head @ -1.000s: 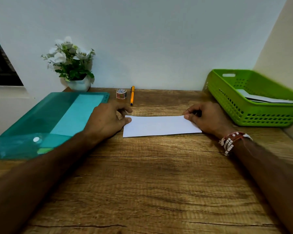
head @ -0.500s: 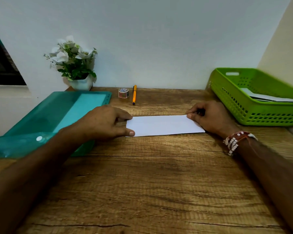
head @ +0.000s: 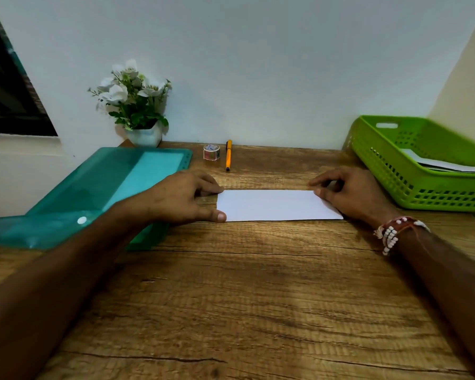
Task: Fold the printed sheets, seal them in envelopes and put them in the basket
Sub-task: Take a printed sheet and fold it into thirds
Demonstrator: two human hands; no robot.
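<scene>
Grip: left hand, right hand each pinch one short end of folded sheet.
Axis: sheet lies crosswise, between both hands.

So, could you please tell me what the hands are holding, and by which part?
The folded sheet, lying on the table: the left hand holds its left end, the right hand pinches its right end.
</scene>
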